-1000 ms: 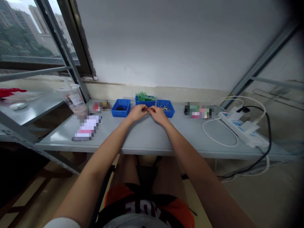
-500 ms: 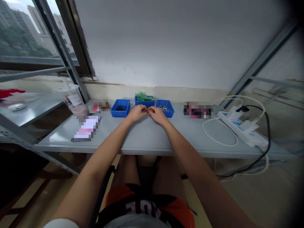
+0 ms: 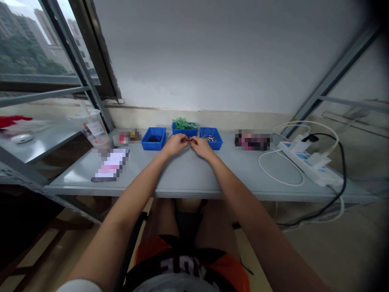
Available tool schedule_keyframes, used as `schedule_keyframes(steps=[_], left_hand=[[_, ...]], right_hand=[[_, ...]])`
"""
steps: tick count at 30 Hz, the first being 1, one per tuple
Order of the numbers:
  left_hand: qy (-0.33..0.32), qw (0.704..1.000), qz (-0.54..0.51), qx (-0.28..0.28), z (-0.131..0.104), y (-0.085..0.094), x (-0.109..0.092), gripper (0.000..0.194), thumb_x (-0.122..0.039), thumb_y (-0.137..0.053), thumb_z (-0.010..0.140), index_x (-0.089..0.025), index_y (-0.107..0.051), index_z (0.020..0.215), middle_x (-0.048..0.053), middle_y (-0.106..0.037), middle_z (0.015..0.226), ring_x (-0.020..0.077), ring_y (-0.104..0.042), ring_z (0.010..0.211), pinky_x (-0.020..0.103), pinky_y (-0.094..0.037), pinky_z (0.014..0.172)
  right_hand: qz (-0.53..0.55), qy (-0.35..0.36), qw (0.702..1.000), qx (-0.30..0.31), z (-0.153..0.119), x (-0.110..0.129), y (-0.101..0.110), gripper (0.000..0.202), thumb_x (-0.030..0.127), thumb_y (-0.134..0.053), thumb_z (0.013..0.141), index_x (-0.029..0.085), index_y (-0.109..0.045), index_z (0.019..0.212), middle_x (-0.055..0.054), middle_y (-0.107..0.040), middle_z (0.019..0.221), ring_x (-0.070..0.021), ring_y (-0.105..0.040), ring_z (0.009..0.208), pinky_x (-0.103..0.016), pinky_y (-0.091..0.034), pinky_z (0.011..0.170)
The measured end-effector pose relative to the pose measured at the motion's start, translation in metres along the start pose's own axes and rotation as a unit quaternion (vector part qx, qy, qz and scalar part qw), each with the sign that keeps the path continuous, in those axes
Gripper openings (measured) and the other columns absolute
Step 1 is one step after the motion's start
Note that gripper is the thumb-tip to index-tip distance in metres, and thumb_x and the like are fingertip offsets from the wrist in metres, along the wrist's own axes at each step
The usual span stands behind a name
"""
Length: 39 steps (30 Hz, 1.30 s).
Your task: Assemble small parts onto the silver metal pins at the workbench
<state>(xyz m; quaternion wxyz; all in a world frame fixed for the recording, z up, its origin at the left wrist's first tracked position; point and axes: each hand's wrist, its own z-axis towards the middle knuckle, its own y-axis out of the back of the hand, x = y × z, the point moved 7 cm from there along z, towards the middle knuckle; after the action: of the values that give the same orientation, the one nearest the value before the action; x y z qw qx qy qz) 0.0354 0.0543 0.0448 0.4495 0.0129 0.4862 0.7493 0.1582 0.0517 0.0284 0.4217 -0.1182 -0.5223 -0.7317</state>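
My left hand [image 3: 177, 144] and my right hand [image 3: 201, 147] meet fingertip to fingertip over the grey table [image 3: 188, 174]. Both have their fingers pinched together; whatever is between them is too small to make out. Just left of my left hand sits a blue bin [image 3: 154, 138] with dark small parts. Behind the hands, another blue bin [image 3: 184, 132] holds green plastic packets [image 3: 181, 123]. A third blue bin [image 3: 216, 142], beside my right hand, contains shiny metal pieces [image 3: 209, 138].
A blurred-out phone [image 3: 111, 164] and a plastic cup [image 3: 96, 130] are on the left. Further right lie a pixelated dark-pink item [image 3: 253, 141], a white power strip [image 3: 310, 164] and looping cables [image 3: 281, 178]. A wall rises behind the table.
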Motion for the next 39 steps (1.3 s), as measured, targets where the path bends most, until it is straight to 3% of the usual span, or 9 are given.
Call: schedule_keyframes(steps=[7, 13, 21, 39], left_hand=[[0.039, 0.999, 0.026, 0.005, -0.0026, 0.0033, 0.0037, 0.018, -0.019, -0.056, 0.077, -0.015, -0.068, 0.09, 0.007, -0.069, 0.087, 0.0185, -0.061, 0.079, 0.028, -0.046, 0.074], [0.072, 0.997, 0.041, 0.007, -0.004, 0.004, 0.0093, 0.018, -0.019, -0.057, 0.077, -0.014, -0.069, 0.089, 0.008, -0.07, 0.087, 0.019, -0.061, 0.077, 0.028, -0.046, 0.071], [0.066, 0.997, 0.035, 0.002, -0.0035, 0.0045, 0.0084, 0.018, -0.019, -0.057, 0.077, -0.015, -0.069, 0.089, 0.009, -0.07, 0.088, 0.0193, -0.061, 0.078, 0.029, -0.046, 0.072], [0.057, 0.998, -0.02, -0.009, -0.0011, 0.0054, 0.0047, 0.015, -0.019, -0.055, 0.078, -0.012, -0.066, 0.085, 0.008, -0.069, 0.083, 0.0175, -0.061, 0.076, 0.029, -0.046, 0.075]], right_hand=[[0.009, 0.003, 0.999, -0.044, 0.0003, -0.0003, 0.006, 0.024, 0.019, -0.052, 0.082, 0.017, -0.064, 0.103, 0.001, -0.062, 0.067, -0.0137, -0.055, 0.064, -0.025, -0.04, 0.068], [0.003, 0.014, 0.999, -0.043, -0.0005, 0.004, 0.0066, 0.02, 0.022, -0.053, 0.083, 0.017, -0.065, 0.098, 0.002, -0.06, 0.064, -0.0129, -0.054, 0.062, -0.024, -0.039, 0.065], [-0.013, 0.005, 0.999, -0.047, 0.0003, 0.0025, 0.0083, 0.016, 0.023, -0.052, 0.085, 0.017, -0.066, 0.09, 0.001, -0.062, 0.064, -0.0123, -0.053, 0.06, -0.024, -0.037, 0.064], [-0.064, -0.023, 0.997, -0.027, -0.0004, -0.0025, 0.0067, 0.02, 0.023, -0.05, 0.084, 0.017, -0.068, 0.09, -0.002, -0.065, 0.068, -0.014, -0.053, 0.063, -0.025, -0.037, 0.067]])
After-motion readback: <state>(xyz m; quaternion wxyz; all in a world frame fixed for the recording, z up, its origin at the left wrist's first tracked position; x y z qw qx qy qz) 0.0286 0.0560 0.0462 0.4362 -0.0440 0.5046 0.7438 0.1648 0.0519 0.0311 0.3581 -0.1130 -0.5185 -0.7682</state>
